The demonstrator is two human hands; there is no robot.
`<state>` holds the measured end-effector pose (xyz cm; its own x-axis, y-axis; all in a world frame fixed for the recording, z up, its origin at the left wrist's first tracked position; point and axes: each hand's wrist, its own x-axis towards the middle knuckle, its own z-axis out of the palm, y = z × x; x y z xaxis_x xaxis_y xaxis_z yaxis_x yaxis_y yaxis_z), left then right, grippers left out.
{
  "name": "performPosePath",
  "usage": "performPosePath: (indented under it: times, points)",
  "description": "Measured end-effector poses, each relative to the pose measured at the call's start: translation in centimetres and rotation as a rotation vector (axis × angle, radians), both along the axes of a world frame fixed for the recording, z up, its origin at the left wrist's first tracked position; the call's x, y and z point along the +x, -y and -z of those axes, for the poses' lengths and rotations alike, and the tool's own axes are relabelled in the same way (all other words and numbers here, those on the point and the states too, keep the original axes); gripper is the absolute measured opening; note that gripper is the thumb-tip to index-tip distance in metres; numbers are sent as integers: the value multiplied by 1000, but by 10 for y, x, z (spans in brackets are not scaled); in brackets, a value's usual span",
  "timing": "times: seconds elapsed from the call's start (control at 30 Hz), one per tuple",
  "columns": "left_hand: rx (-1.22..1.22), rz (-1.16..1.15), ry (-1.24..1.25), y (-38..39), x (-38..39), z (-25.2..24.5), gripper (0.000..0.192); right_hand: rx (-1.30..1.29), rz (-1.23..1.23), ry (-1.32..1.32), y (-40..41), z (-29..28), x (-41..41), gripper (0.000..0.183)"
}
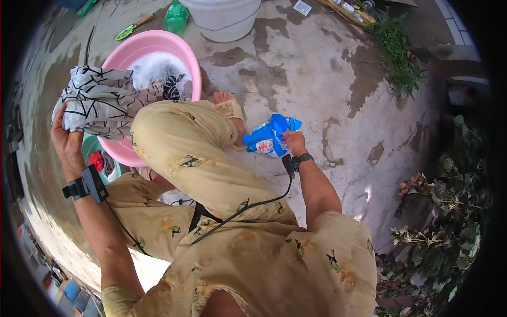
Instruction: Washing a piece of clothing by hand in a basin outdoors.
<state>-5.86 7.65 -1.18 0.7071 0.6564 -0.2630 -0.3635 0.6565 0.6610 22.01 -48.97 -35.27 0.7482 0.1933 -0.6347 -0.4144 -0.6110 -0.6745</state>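
My left hand (68, 138) grips the edge of a white cloth with black lines (93, 99), which hangs over the side of a pink plastic basin (194, 65). White suds (156, 65) and darker striped fabric (172, 87) lie in the basin. On the right, my right hand (294, 142) pinches a blue plastic bag (271, 134) that rests on the concrete beside my sandalled foot. What the bag contains is hidden. A green basin (90, 147) with red and dark cloth in it stands partly under the pink one.
A white bucket (223, 20) and a green plastic bottle (176, 18) stand beyond the pink basin. Near them lies a green brush with a wooden handle (134, 27). Leafy plants (447, 222) edge the right side. Cables run from both wrist devices across my lap.
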Motion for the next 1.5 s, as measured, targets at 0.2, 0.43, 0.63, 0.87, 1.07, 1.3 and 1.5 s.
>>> performPosePath:
  times: [0.2,0.43,0.63,0.87,1.07,1.3,1.5]
  points:
    - [34,-96,-98,27,-5,-15,23,-142,-322,-2,-44,30,-30,13]
    - [-8,-139,-61,49,19,-24,22,-522,-747,134,-40,15,-6,27]
    - [-9,-133,-40,48,32,-17,21,-454,-700,185,-1,8,1,18]
    - [-38,-133,-24,51,34,-19,22,-738,-745,339,-37,-33,-27,11]
    - [-29,-166,-45,60,40,-25,25,-692,-518,433,-27,-2,-37,10]
    - [-71,-147,35,61,40,-17,28,-561,-325,347,-15,20,-41,15]
    - [-69,-176,-5,63,41,-20,26,-280,-393,334,-13,18,-38,16]
